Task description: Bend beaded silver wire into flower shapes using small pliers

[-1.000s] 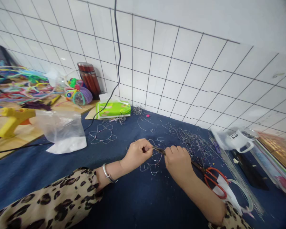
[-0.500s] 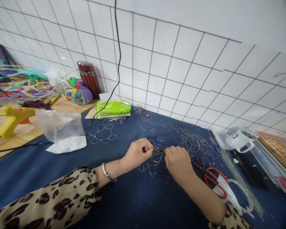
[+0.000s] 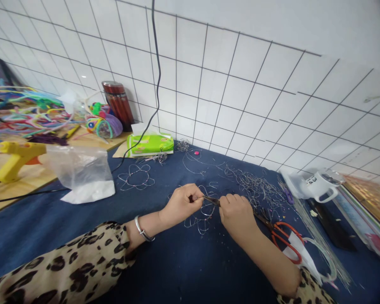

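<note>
Slightly leftward, thin wire loops point(image 3: 199, 219) have shifted; I see left hand point(image 3: 181, 204), curled, pinching them tight, right hand point(image 3: 237, 214) closed around dark metal pliers point(image 3: 213, 200).

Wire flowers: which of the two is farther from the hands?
The wire flower lying near the green tissue pack, wholly in view; the other wire flower is right by the hands, partly hidden by the left hand.

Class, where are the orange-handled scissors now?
In the head view's lower right, the scissors lie on the blue cloth, just right of the right hand, beside white paper.
</note>
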{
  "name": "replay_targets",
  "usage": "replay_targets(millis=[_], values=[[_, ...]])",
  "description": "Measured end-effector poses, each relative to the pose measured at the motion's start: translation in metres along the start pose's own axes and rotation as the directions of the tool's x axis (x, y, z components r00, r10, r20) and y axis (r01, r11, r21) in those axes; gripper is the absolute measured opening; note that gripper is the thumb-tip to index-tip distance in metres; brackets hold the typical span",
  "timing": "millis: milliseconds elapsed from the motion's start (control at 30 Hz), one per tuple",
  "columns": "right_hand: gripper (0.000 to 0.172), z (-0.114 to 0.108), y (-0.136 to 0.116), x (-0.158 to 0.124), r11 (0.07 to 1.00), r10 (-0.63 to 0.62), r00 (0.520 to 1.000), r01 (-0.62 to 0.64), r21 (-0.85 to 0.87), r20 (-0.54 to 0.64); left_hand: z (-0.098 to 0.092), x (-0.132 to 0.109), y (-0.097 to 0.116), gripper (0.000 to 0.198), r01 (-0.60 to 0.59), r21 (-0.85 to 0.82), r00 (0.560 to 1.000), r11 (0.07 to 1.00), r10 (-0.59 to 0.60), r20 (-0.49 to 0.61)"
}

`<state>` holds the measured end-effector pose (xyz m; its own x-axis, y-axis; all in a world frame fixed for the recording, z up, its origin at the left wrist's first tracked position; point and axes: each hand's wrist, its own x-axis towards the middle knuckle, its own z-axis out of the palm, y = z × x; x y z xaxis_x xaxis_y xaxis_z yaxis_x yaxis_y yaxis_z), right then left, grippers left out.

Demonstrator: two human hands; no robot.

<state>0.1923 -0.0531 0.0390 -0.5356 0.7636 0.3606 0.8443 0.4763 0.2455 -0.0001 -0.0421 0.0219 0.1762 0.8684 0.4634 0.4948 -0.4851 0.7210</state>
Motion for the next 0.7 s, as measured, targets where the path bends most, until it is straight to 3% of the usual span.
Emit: replay_targets(millis=[700], values=[[0.01,0.0032,0.0012,0.0001,0.999,-0.001,1.0,0.002,0.036,-0.014,-0.0015,-0.0014,0.002,0.012,-0.009,-0.025,1.0,1.0,0.009,0.012]])
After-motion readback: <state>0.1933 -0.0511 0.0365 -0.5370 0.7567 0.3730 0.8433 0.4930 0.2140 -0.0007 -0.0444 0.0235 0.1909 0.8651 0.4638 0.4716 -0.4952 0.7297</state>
